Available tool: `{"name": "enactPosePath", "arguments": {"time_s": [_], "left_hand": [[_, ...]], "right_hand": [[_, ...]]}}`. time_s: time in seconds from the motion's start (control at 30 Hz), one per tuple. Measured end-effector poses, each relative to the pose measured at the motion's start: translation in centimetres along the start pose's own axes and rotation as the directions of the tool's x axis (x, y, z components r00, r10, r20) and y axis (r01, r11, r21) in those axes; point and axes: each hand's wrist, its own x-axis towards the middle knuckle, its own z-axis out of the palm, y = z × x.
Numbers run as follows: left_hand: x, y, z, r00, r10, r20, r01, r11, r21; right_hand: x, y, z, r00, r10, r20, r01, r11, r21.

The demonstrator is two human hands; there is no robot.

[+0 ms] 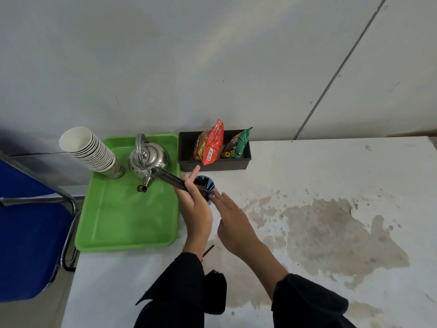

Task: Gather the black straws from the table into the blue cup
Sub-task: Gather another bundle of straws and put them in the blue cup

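The blue cup [211,183] stands on the white table just right of the green tray, with dark straws inside it. My left hand [197,208] is shut on a bundle of black straws [171,179] that slants up-left over the tray, its lower end at the cup's mouth. My right hand [230,217] is beside the cup with its fingers spread, fingertips touching the cup's rim. Loose black straws [208,250] lie on the table under my left forearm, partly hidden by the sleeve.
A green tray [113,221] holds a steel kettle [147,159] and a stack of paper cups [91,150]. A dark box [214,165] with snack packets sits behind the cup. A blue chair [28,235] stands at the left. The table's right part is stained.
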Motion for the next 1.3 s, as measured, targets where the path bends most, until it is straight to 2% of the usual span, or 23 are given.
{"name": "enactPosePath", "arguments": {"time_s": [0.1,0.37,0.5,0.67,0.73,0.87,1.0,1.17,1.3], "left_hand": [[-0.1,-1.1,0.0,0.993,0.121,0.002,-0.121,0.986,0.117],[0.4,-2.1,-0.6,0.96,0.269,0.073,-0.278,0.942,0.189],[1.1,-2.4,-0.7,0.959,0.258,0.117,-0.278,0.935,0.221],[1.0,-3.4,-1.4,0.946,0.209,0.247,-0.283,0.903,0.324],[0.8,-4.1,-1.6,0.955,0.164,0.246,-0.246,0.903,0.353],[0.7,-4.7,-2.1,0.947,0.196,0.254,-0.277,0.9,0.337],[0.4,-4.7,-2.7,0.931,0.228,0.286,-0.339,0.83,0.443],[-0.1,-3.5,-3.7,0.944,0.155,0.292,-0.281,0.84,0.463],[-0.3,-2.9,-4.2,0.925,0.2,0.324,-0.346,0.796,0.496]], "right_hand": [[0.1,0.1,0.0,1.0,0.01,0.004,-0.01,1.0,0.005],[0.0,0.2,0.1,1.0,0.004,0.001,-0.004,1.0,-0.001],[-0.1,0.2,0.0,1.0,0.001,-0.002,-0.001,1.0,0.004],[-0.1,0.2,0.0,1.0,0.003,-0.013,-0.003,1.0,0.02],[0.0,0.2,0.1,1.0,0.008,-0.016,-0.008,1.0,0.021],[0.0,0.1,0.0,1.0,0.011,-0.022,-0.01,0.999,0.03],[-0.3,-0.3,-0.6,0.999,0.007,-0.053,-0.001,0.994,0.106],[0.0,-0.6,-1.1,0.991,0.031,-0.129,-0.004,0.978,0.208],[0.5,-0.8,-2.1,0.974,0.123,-0.192,-0.072,0.964,0.255]]}}
